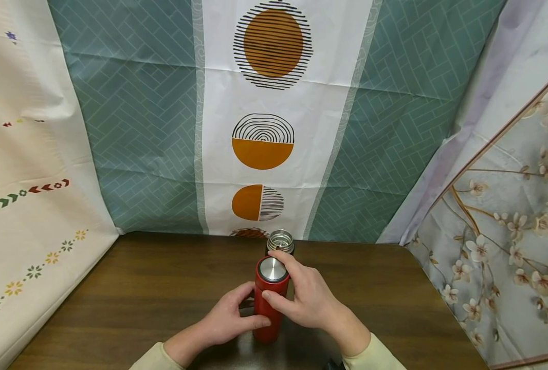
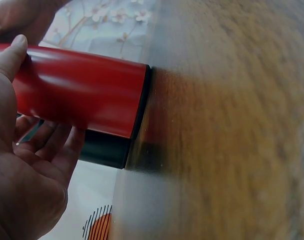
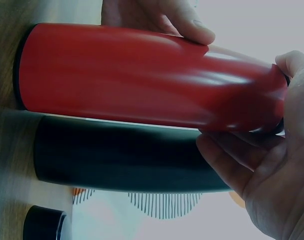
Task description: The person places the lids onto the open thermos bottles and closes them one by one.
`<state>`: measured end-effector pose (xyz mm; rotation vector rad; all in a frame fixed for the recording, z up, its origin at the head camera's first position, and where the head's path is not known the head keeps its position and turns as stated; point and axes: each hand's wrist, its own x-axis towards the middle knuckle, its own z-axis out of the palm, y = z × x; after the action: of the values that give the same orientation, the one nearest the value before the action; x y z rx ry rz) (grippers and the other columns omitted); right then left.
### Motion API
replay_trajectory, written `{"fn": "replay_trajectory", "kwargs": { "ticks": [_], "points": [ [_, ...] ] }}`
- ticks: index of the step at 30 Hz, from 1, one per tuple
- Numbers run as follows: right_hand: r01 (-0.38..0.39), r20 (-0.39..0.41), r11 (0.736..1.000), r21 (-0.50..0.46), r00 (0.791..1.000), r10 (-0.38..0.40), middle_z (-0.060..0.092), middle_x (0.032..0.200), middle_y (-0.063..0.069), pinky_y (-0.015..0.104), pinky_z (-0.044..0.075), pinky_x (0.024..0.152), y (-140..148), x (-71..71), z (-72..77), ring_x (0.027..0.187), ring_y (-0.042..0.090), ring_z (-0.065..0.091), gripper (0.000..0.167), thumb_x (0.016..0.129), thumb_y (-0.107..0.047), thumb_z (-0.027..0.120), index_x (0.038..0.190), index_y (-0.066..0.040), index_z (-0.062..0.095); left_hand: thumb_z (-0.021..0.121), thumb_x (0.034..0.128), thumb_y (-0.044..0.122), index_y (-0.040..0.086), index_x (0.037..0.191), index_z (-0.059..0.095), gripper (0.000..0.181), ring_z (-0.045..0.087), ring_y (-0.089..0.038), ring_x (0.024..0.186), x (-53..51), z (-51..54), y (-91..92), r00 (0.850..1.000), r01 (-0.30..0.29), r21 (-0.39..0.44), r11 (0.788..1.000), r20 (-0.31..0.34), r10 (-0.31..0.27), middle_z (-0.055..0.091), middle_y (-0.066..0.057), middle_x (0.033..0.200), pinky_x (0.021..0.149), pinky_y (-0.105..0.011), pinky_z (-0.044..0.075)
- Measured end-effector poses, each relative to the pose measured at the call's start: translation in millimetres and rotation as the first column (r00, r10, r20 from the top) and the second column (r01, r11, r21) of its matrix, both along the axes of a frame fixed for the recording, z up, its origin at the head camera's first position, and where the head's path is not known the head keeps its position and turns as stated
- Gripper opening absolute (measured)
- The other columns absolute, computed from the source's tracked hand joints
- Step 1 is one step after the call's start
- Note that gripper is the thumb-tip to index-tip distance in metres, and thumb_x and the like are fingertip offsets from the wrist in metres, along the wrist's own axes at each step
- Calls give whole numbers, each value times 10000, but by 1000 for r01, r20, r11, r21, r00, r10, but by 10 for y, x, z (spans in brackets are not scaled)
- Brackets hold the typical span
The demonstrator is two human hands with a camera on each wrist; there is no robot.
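A red thermos flask (image 1: 267,335) stands upright on the wooden table, its lid on and topped with a brushed silver disc (image 1: 272,270). My left hand (image 1: 230,317) holds the flask's body from the left, thumb in front and fingers behind. Up at the lid, my right hand (image 1: 312,297) grips the flask's upper end between thumb and fingers. Directly behind it is a black thermos flask (image 3: 121,155), lidless, with its bare metal mouth (image 1: 280,240) showing in the head view. The right wrist view shows the right fingers between the two flasks.
A small black lid (image 3: 44,223) lies on the table (image 1: 172,272) beyond the black flask in the right wrist view. Patterned cloth (image 1: 149,128) hangs behind the table's far edge, with more cloth at both sides.
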<state>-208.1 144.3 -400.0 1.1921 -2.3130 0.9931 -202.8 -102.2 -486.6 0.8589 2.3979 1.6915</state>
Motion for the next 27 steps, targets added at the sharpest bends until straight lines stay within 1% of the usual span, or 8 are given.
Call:
{"fn": "replay_trajectory", "kwargs": {
  "ticks": [7, 9, 13, 20, 27],
  "points": [
    [0, -16, 1000, -2, 1000, 0, 775, 1251, -32, 316, 646, 871, 0, 3, 2, 983, 86, 752, 712, 1006, -336, 812, 1611, -164, 479, 869, 992, 336, 307, 1445, 636, 510, 658, -174, 1318, 5, 17, 1, 1000, -2, -5, 1000, 17, 2, 708, 131, 1371, 1116, -411, 548],
    [-1, -18, 1000, -3, 1000, 1, 776, 1249, -33, 316, 646, 869, 0, 2, 4, 980, 85, 751, 713, 1007, -338, 811, 1615, -170, 477, 867, 994, 334, 307, 1447, 636, 509, 657, -177, 1320, 6, 18, 0, 1000, 0, -5, 1000, 22, 0, 707, 130, 1374, 1117, -409, 546],
    [-1, -29, 1000, -2, 1000, 1, 778, 1241, -28, 325, 647, 870, 2, 0, 3, 982, 93, 755, 712, 1007, -332, 811, 1613, -161, 479, 869, 994, 337, 317, 1451, 634, 514, 655, -175, 1324, 3, 12, -1, 1000, 0, -7, 1000, 27, 0, 704, 137, 1380, 1118, -411, 546],
    [2, -24, 1000, -1, 1000, -2, 775, 1250, -36, 319, 645, 873, 4, 3, 6, 982, 86, 751, 725, 996, -328, 818, 1618, -172, 480, 878, 987, 326, 309, 1461, 631, 535, 657, -185, 1327, 2, 6, -2, 1000, 4, 3, 1000, 21, -4, 705, 131, 1387, 1119, -400, 544],
    [-3, -27, 1000, 1, 1000, 3, 776, 1254, -22, 337, 649, 883, 3, -1, 4, 1004, 103, 762, 719, 1000, -327, 814, 1602, -95, 495, 881, 986, 324, 311, 1458, 634, 534, 662, -184, 1317, -1, 0, -2, 1000, 6, 4, 1000, 15, -6, 707, 128, 1381, 1112, -402, 551]
  ]
}}
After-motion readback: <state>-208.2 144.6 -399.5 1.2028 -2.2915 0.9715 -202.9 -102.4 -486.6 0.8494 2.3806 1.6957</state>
